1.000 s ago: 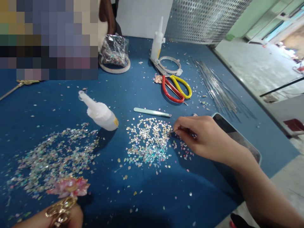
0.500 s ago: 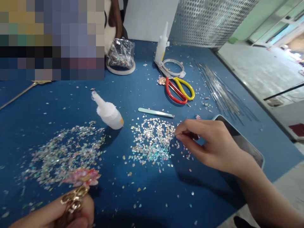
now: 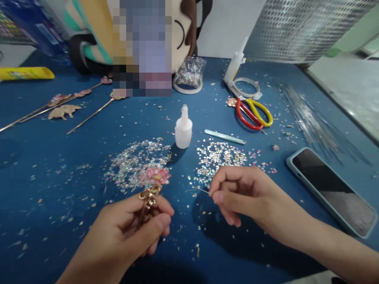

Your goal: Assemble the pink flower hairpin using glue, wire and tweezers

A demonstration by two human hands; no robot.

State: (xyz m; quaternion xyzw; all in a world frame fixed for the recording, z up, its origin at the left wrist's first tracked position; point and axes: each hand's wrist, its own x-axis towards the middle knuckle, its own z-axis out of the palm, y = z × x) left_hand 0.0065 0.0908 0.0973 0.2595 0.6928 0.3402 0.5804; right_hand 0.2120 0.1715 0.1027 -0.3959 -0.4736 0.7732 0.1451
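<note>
My left hand (image 3: 118,225) is closed around the stem of a gold hairpin (image 3: 151,193). A pink flower (image 3: 155,176) tops it, with gold metal loops just below the petals. Thumb and forefinger of my right hand (image 3: 251,201) pinch a thin wire (image 3: 203,191) whose free end points left toward the flower, a gap apart from it. Behind the flower lies a scatter of pearly shell flakes (image 3: 127,165), and a second heap of flakes (image 3: 220,156) spreads beyond my right hand. A white glue bottle (image 3: 183,132) stands upright between the two heaps.
Pale tweezers (image 3: 224,137) and red-and-yellow scissors (image 3: 250,114) lie farther back. At right are a phone (image 3: 328,189) and a bundle of thin wires (image 3: 310,118). More hairpins (image 3: 59,104) lie at left. A bag of flakes (image 3: 191,75) and another glue bottle (image 3: 235,67) stand behind.
The view has swung left. My right hand has come from the flake heap's right edge to its near side, and the wire now shows. My left hand has risen farther into view with the hairpin.
</note>
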